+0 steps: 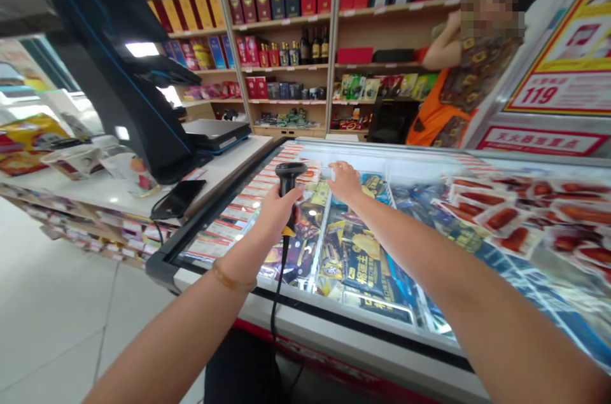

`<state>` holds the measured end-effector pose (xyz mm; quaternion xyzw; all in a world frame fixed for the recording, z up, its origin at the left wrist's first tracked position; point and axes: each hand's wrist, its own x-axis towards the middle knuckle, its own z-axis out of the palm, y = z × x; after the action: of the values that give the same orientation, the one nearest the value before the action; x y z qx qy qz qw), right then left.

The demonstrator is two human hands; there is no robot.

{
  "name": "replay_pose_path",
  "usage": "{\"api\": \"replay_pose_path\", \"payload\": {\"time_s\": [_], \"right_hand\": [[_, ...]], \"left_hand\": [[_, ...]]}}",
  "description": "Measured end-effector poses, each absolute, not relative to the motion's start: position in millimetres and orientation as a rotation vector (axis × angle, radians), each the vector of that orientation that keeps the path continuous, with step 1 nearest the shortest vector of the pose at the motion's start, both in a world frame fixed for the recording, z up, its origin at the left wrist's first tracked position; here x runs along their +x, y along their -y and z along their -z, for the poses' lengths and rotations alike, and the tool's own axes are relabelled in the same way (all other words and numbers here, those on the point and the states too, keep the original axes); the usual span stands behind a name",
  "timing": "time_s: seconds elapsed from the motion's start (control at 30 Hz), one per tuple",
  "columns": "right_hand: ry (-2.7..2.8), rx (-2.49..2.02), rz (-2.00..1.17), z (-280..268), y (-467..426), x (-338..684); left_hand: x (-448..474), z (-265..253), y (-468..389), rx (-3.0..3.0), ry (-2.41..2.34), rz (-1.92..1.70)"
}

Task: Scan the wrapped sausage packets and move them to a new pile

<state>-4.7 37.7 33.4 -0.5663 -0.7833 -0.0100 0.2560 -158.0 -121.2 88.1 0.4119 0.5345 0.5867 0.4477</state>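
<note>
My left hand [281, 213] is wrapped round the grip of a black barcode scanner [291, 170] with a yellow patch at its base. Its cable hangs down over the front edge of the freezer. Just right of the scanner, my right hand [346, 181] is over the glass top, thumb and fingers curled toward each other. Something small and pale seems to lie between their tips, too blurred to name. Below both hands, through the glass of the chest freezer [353, 334], bagged ice creams [365, 264] show in wire-divided sections.
Packed sausages [501, 219] lie at the right. On the left counter [119, 200] stand a black checkout terminal [109, 67], a scale [217, 132] and a phone-like black device [179, 199]. A person in an orange apron [439, 111] stands beyond the freezer, before stocked shelves [286, 22].
</note>
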Motion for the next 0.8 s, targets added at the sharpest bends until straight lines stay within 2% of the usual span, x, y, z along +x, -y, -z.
{"api": "replay_pose_path", "payload": {"time_s": [0.17, 0.4, 0.5, 0.63, 0.8], "right_hand": [[2.027, -1.626, 0.156, -24.6, -3.7, 98.0], [1.887, -1.971, 0.347, -25.7, 51.0, 220.2], [1.904, -2.107, 0.38, -29.5, 56.4, 236.2], [2.057, -2.032, 0.459, -30.4, 54.6, 222.8], [2.183, -1.816, 0.153, -34.6, 55.6, 200.3]], "left_hand": [[-91.1, -80.6, 108.0, 1.012, -1.177, -1.332], [-8.2, -62.3, 112.5, 1.115, -1.016, -1.165], [-1.2, -49.3, 118.2, 1.229, -1.04, -1.081], [-8.0, -39.7, 123.1, 1.329, -1.091, -0.969], [-15.3, -39.9, 121.0, 1.297, -1.086, -0.995]]}}
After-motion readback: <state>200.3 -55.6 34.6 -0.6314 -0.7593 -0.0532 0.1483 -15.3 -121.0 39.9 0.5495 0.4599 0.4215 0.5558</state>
